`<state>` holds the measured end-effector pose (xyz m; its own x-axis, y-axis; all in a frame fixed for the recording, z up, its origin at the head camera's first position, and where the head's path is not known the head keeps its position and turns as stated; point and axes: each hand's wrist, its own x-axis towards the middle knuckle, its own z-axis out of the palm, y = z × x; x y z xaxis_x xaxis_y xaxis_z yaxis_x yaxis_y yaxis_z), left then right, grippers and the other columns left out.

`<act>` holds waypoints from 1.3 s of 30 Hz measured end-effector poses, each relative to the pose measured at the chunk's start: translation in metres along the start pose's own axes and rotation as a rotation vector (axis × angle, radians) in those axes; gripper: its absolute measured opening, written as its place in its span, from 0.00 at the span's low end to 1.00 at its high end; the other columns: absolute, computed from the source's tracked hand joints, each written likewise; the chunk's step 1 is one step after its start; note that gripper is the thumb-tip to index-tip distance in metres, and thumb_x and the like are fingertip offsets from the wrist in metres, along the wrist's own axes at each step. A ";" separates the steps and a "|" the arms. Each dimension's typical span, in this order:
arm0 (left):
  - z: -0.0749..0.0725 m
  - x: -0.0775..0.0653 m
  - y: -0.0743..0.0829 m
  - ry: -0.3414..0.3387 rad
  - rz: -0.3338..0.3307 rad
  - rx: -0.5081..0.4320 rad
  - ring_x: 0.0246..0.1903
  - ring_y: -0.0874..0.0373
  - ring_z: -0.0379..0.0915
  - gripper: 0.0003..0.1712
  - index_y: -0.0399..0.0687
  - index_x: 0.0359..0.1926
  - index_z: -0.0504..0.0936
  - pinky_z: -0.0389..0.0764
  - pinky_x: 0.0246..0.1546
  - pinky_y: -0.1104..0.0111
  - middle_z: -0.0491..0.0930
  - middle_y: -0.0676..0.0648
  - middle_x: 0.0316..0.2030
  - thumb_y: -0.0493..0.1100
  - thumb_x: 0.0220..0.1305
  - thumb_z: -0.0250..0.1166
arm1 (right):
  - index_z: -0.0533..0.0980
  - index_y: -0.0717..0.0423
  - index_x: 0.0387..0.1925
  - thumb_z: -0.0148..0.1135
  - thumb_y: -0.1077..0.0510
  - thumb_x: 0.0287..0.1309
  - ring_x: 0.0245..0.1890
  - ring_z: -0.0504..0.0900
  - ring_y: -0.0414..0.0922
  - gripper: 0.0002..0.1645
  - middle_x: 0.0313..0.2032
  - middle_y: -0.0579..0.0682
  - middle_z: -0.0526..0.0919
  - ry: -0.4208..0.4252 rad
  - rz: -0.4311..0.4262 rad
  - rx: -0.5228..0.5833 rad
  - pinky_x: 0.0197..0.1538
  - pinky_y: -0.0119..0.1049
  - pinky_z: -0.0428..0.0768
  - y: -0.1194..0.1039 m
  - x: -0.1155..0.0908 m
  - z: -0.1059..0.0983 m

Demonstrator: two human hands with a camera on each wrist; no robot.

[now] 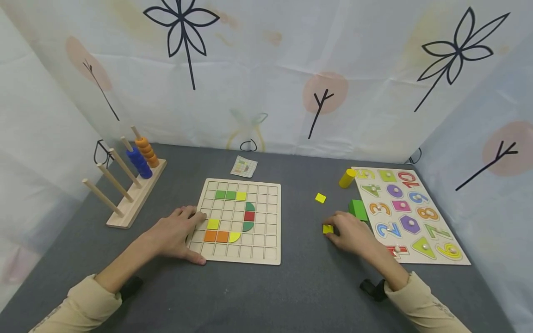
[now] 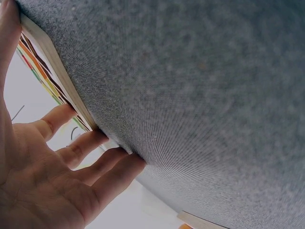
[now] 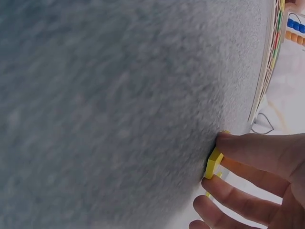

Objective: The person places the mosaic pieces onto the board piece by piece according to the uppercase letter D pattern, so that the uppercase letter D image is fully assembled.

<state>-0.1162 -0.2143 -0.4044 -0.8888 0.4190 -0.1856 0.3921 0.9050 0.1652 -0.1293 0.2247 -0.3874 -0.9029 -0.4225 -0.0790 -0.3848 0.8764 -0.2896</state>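
A wooden grid board [image 1: 266, 252] lies flat on the table, with green, yellow, orange, red and teal tiles set in some of its cells. At its left edge rests my left hand [image 1: 176, 233], thumb at the near edge and fingers spread along the side; the left wrist view shows the fingers [image 2: 78, 149] touching the board's edge [image 2: 57, 67]. To the board's right, my right hand [image 1: 351, 233] pinches a yellow square tile [image 1: 328, 229] between thumb and fingers, low over the table. The right wrist view shows this tile's [image 3: 214, 162] thin side. Another yellow tile [image 1: 320, 198] lies farther back.
A green block [image 1: 358, 210] and a yellow cylinder [image 1: 347, 178] stand beside the number puzzle board [image 1: 435, 240] at right. A small pattern card [image 1: 244, 167] lies behind the grid board. At left is a peg stand [image 1: 120, 221] with blue and orange rings.
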 end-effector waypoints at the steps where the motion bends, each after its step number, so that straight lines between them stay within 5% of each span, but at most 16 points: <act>1: 0.000 0.000 0.000 0.001 0.001 0.000 0.66 0.26 0.67 0.67 0.46 0.69 0.72 0.78 0.50 0.33 0.70 0.31 0.67 0.82 0.34 0.74 | 0.86 0.60 0.48 0.73 0.61 0.58 0.41 0.85 0.48 0.16 0.41 0.53 0.87 0.007 -0.008 -0.005 0.43 0.46 0.84 -0.001 0.001 0.001; 39: 0.001 0.000 0.000 -0.006 -0.001 0.008 0.67 0.25 0.66 0.67 0.46 0.69 0.71 0.78 0.50 0.33 0.70 0.31 0.67 0.82 0.34 0.74 | 0.87 0.55 0.49 0.73 0.60 0.59 0.40 0.83 0.47 0.15 0.43 0.51 0.86 0.050 -0.107 -0.026 0.32 0.38 0.79 -0.080 0.040 0.010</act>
<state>-0.1160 -0.2146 -0.4051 -0.8879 0.4183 -0.1914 0.3928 0.9060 0.1576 -0.1333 0.1356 -0.3772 -0.8645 -0.5027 -0.0015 -0.4838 0.8329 -0.2685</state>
